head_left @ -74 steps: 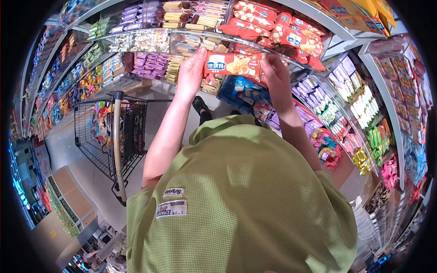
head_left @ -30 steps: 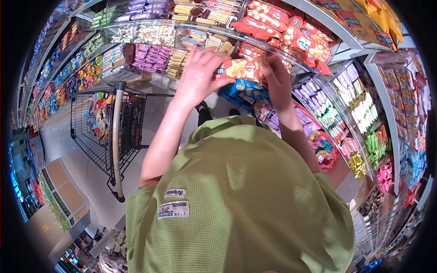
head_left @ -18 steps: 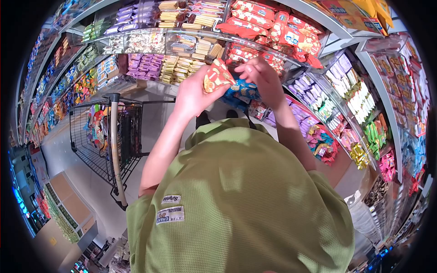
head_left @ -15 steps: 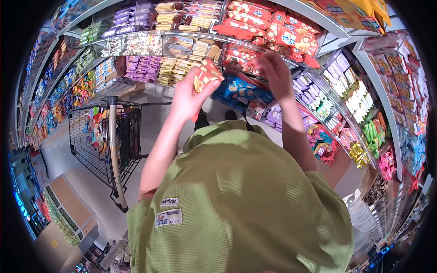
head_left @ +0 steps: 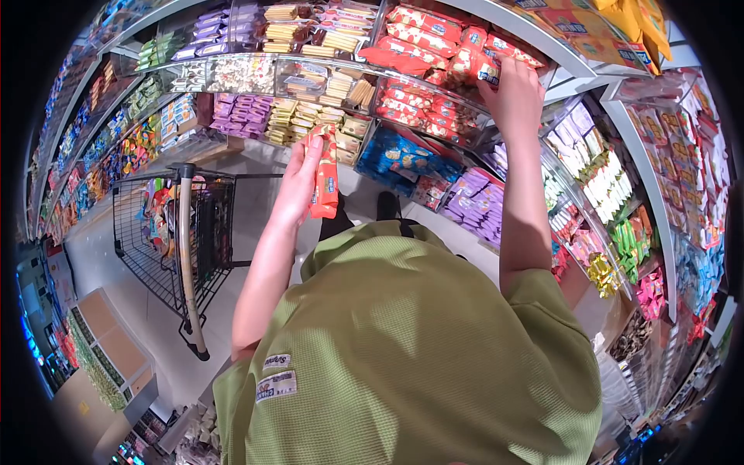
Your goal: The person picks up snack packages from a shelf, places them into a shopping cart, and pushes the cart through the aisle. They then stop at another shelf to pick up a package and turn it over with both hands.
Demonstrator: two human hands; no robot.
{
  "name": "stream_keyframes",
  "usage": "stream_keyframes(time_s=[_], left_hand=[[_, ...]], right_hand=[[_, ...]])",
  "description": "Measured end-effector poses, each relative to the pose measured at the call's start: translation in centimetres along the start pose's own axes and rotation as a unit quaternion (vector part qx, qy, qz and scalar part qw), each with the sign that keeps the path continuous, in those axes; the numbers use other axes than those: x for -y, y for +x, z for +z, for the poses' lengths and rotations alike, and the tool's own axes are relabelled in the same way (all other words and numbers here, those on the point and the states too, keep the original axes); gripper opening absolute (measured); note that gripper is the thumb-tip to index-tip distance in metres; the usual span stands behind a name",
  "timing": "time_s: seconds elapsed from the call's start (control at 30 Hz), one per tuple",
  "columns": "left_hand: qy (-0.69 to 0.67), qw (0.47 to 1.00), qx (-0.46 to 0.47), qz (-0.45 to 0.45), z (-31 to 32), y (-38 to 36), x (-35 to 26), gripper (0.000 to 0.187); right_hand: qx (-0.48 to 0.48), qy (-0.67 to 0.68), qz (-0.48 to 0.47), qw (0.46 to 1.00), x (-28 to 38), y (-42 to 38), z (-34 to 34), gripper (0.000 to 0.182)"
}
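Note:
My left hand (head_left: 293, 186) is closed around a long red snack packet (head_left: 325, 190), held upright in front of the lower shelf. Its thumb lies along the packet's side. Farther right, my right hand (head_left: 515, 97) reaches into the upper bin of red snack packets (head_left: 422, 43). Its fingers are curled at a red packet (head_left: 482, 68) on the right side of that pile; the fingertips are partly hidden. Below this bin sits a second bin of similar red packets (head_left: 418, 108). Blue packets (head_left: 407, 159) lie lower still.
A black wire shopping cart (head_left: 147, 248) holding colourful packets stands on the left. Clear bin fronts (head_left: 325, 60) edge the curved shelves. Purple packets (head_left: 474, 203) lie low ahead, and hanging packets (head_left: 666, 147) line the right side. Orange bags (head_left: 589, 35) are at top right.
My right hand has moved up and right, from in front of the lower red bin to the upper one. My left hand has lowered slightly and turned its red packet upright.

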State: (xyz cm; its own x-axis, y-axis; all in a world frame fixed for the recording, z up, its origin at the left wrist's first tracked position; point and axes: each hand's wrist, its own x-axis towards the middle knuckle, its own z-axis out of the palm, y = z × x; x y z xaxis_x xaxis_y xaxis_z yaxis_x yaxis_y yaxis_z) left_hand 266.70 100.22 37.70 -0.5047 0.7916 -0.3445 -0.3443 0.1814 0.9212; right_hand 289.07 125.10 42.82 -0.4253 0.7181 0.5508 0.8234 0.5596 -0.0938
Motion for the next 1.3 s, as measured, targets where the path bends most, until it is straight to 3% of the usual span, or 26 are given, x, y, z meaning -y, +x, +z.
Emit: stream_keyframes(time_s=[0.1,0.17,0.37,0.43,0.53,0.63,0.77,0.83,0.9,0.93,1.07,1.17,1.3], left_hand=[[-0.026,0.999,0.032,-0.017,-0.6,0.0,0.0,0.058],[-0.037,0.999,0.027,-0.019,-0.4,-0.4,-0.1,0.059],[-0.089,0.993,0.083,-0.01,0.5,-1.7,-0.9,0.054],[-0.106,0.989,0.103,0.003,0.2,-1.6,-0.8,0.052],[-0.048,0.99,0.127,-0.025,-0.2,-0.6,-0.4,0.023],[-0.023,0.984,0.176,-0.018,0.0,-0.3,-1.0,0.022],[-0.039,0.983,0.173,0.041,2.5,0.3,-1.9,0.032],[-0.048,0.976,0.209,0.034,3.0,0.4,-2.1,0.038],[0.037,0.975,0.216,0.033,3.7,0.6,-2.2,0.044],[0.058,0.975,0.216,-0.009,3.6,1.0,-2.1,0.045],[0.06,0.969,0.24,0.019,3.7,1.9,-2.2,0.029],[0.019,0.974,0.225,0.028,3.9,2.8,-2.0,0.026],[0.09,0.962,0.253,0.049,4.2,3.2,-2.3,0.026]], right_hand=[[0.024,-0.075,0.011,0.997,-1.4,0.5,2.0,0.056],[0.087,-0.097,0.03,0.991,-1.4,1.1,2.0,0.059],[0.088,-0.048,0.039,0.994,-1.9,2.2,0.6,0.053],[0.021,0.024,0.008,0.999,-1.9,1.8,-0.2,0.05],[-0.058,0.097,-0.03,0.993,-0.7,0.9,-2.1,0.053],[-0.119,0.146,-0.039,0.981,1.7,0.3,-3.9,0.054],[0.049,0.3,-0.108,0.947,6.3,-2.7,-5.4,0.049],[0.152,0.289,-0.168,0.93,9.0,-4.8,-5.4,0.049],[0.156,0.3,-0.247,0.908,10.4,-6.4,-4.1,0.05],[0.146,0.286,-0.263,0.91,10.6,-6.9,-4.0,0.053],[0.173,0.26,-0.211,0.926,9.7,-6.7,-4.3,0.057],[0.233,0.274,-0.166,0.918,8.2,-6.4,-4.6,0.058],[0.275,0.269,-0.147,0.911,7.4,-6.5,-4.3,0.058]])
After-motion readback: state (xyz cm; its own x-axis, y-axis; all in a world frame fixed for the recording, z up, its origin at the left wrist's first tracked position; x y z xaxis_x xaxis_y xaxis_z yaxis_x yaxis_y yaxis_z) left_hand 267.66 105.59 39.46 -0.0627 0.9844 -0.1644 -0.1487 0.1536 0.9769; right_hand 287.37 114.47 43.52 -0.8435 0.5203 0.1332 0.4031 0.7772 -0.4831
